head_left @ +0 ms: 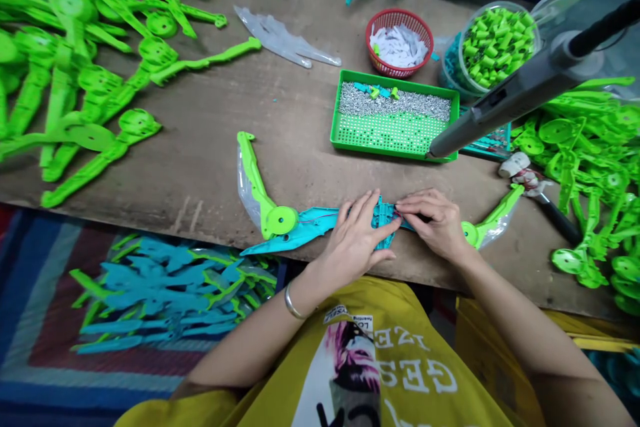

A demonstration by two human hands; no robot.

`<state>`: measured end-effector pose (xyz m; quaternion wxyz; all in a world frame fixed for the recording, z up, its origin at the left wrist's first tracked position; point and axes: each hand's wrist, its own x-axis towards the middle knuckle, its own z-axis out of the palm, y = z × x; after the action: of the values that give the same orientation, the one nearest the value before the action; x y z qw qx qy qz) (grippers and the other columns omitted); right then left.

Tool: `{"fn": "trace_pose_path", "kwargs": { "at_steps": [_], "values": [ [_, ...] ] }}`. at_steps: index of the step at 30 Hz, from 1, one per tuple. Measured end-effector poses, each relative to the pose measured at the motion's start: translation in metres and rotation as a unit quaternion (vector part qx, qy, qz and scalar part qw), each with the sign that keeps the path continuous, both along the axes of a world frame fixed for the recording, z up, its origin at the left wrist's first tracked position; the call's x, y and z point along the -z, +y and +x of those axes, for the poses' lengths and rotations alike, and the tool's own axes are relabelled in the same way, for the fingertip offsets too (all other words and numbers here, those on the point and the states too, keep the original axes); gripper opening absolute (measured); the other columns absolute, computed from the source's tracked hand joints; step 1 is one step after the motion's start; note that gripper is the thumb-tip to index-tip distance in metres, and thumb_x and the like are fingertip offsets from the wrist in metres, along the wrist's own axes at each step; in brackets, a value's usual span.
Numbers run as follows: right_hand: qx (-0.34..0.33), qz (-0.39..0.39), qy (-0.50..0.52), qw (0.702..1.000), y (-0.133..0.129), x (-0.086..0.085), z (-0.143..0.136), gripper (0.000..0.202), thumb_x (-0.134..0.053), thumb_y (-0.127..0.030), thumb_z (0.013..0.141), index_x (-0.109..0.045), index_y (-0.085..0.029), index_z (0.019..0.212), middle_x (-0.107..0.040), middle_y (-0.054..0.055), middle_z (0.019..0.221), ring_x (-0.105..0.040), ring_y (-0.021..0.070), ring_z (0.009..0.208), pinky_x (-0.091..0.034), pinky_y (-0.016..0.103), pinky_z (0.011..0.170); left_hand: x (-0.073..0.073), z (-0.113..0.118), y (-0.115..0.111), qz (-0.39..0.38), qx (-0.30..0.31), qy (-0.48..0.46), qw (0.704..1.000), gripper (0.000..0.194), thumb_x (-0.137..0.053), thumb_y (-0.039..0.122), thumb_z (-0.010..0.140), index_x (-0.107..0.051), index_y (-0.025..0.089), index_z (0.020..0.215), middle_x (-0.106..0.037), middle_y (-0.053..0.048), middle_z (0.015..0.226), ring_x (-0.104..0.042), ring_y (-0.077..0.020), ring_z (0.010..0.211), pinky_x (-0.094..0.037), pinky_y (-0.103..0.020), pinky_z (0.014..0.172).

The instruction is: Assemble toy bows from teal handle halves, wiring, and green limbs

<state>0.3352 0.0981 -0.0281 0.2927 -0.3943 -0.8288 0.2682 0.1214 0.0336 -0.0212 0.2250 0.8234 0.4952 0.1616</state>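
A blue plastic toy bow body (300, 232) lies along the front table edge, with a green curved limb (257, 183) and clear film-like piece at its left end and another green limb (495, 217) at its right. My left hand (353, 230) rests across the blue middle, fingers stretched and spread, pressing on it. Close by, my right hand (433, 217) pinches with thumb and fingers at the ribbed blue centre part (384, 217), where a thin red cord shows at the fingertips. The cord also runs along the left part of the body.
A green tray (345, 143) of screws, a red basket (373, 57) and a tub of green pieces (495, 47) stand behind. A grey power screwdriver (505, 90) hangs at right near a hammer (553, 210). Green parts (70, 67) heap at left; blue-green assemblies (165, 287) lie below.
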Motion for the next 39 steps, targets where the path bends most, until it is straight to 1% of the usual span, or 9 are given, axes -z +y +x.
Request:
{"fn": "trace_pose_path", "kwargs": {
  "at_steps": [5, 9, 15, 21, 24, 27, 31, 34, 39],
  "values": [
    [0.007, 0.029, -0.043, 0.999, -0.004, -0.004, -0.003, 0.010, -0.065, -0.020, 0.092, -0.075, -0.020, 0.093, -0.078, 0.006, 0.096, -0.068, 0.0219, 0.092, -0.052, 0.041, 0.083, 0.000, 0.000, -0.001, -0.002, -0.003, -0.001, 1.000, 0.066, -0.082, 0.043, 0.076, -0.061, 0.030, 0.137, -0.033, -0.024, 0.160, -0.037, -0.0438, 0.146, -0.038, -0.064, 0.109],
    [0.012, 0.064, -0.115, 0.991, -0.005, -0.013, -0.009, 0.012, -0.062, -0.018, 0.092, -0.073, -0.018, 0.089, -0.077, 0.007, 0.093, -0.065, 0.0232, 0.093, -0.049, 0.039, 0.080, 0.000, 0.000, -0.002, -0.004, -0.003, 0.003, 1.000, 0.067, -0.080, 0.044, 0.078, -0.059, 0.031, 0.140, -0.031, -0.023, 0.162, -0.036, -0.0427, 0.146, -0.037, -0.062, 0.110],
    [-0.027, 0.122, -0.280, 0.952, -0.003, -0.029, -0.015, 0.016, -0.058, -0.017, 0.093, -0.072, -0.017, 0.084, -0.074, 0.009, 0.088, -0.060, 0.0243, 0.088, -0.040, 0.038, 0.075, -0.002, -0.001, 0.002, -0.009, 0.002, 0.006, 1.000, 0.059, -0.078, 0.044, 0.081, -0.062, 0.030, 0.137, -0.032, -0.020, 0.162, -0.036, -0.0411, 0.145, -0.036, -0.061, 0.111],
    [0.045, 0.078, -0.389, 0.917, -0.015, -0.039, -0.034, 0.016, -0.057, -0.012, 0.089, -0.072, -0.014, 0.083, -0.072, 0.014, 0.090, -0.059, 0.0270, 0.088, -0.039, 0.038, 0.072, -0.006, 0.003, 0.009, -0.015, 0.017, 0.004, 1.000, 0.054, -0.076, 0.045, 0.083, -0.065, 0.028, 0.133, -0.034, -0.019, 0.161, -0.039, -0.0403, 0.142, -0.037, -0.059, 0.111],
    [0.039, 0.034, -0.434, 0.899, -0.013, -0.048, -0.044, 0.017, -0.057, -0.009, 0.087, -0.073, -0.012, 0.086, -0.071, 0.017, 0.088, -0.062, 0.0292, 0.088, -0.041, 0.039, 0.072, -0.007, 0.004, 0.011, -0.021, 0.016, 0.005, 1.000, 0.049, -0.077, 0.045, 0.082, -0.069, 0.027, 0.128, -0.034, -0.020, 0.161, -0.038, -0.0413, 0.142, -0.037, -0.060, 0.111],
    [0.001, -0.053, -0.398, 0.916, 0.005, -0.054, -0.035, 0.021, -0.057, -0.006, 0.084, -0.076, -0.011, 0.092, -0.074, 0.017, 0.094, -0.067, 0.0283, 0.091, -0.047, 0.038, 0.075, -0.007, 0.004, 0.011, -0.029, 0.018, 0.005, 0.999, 0.053, -0.076, 0.046, 0.082, -0.066, 0.029, 0.132, -0.034, -0.019, 0.161, -0.039, -0.0407, 0.142, -0.037, -0.059, 0.111],
    [-0.020, -0.224, -0.202, 0.953, 0.040, -0.047, -0.009, 0.021, -0.061, -0.015, 0.088, -0.079, -0.018, 0.098, -0.080, 0.007, 0.097, -0.072, 0.0207, 0.084, -0.053, 0.032, 0.078, -0.006, 0.003, 0.012, -0.037, 0.020, 0.010, 0.999, 0.060, -0.076, 0.045, 0.082, -0.061, 0.033, 0.139, -0.032, -0.018, 0.161, -0.037, -0.0405, 0.143, -0.037, -0.060, 0.111],
    [-0.032, -0.291, -0.116, 0.949, 0.056, -0.038, -0.001, 0.020, -0.064, -0.026, 0.088, -0.080, -0.018, 0.098, -0.081, 0.005, 0.095, -0.073, 0.0191, 0.082, -0.055, 0.030, 0.076, -0.007, 0.002, 0.013, -0.046, 0.019, 0.016, 0.999, 0.059, -0.076, 0.044, 0.083, -0.061, 0.035, 0.139, -0.032, -0.018, 0.161, -0.037, -0.0410, 0.143, -0.037, -0.062, 0.110],
    [-0.071, -0.334, -0.137, 0.930, 0.067, -0.031, -0.009, 0.014, -0.069, -0.022, 0.081, -0.081, -0.018, 0.088, -0.080, 0.003, 0.084, -0.070, 0.0160, 0.074, -0.051, 0.025, 0.067, -0.008, 0.002, 0.015, -0.055, 0.017, 0.022, 0.998, 0.058, -0.076, 0.042, 0.084, -0.060, 0.036, 0.139, -0.033, -0.016, 0.161, -0.037, -0.0396, 0.143, -0.036, -0.060, 0.112]
  ]
}}
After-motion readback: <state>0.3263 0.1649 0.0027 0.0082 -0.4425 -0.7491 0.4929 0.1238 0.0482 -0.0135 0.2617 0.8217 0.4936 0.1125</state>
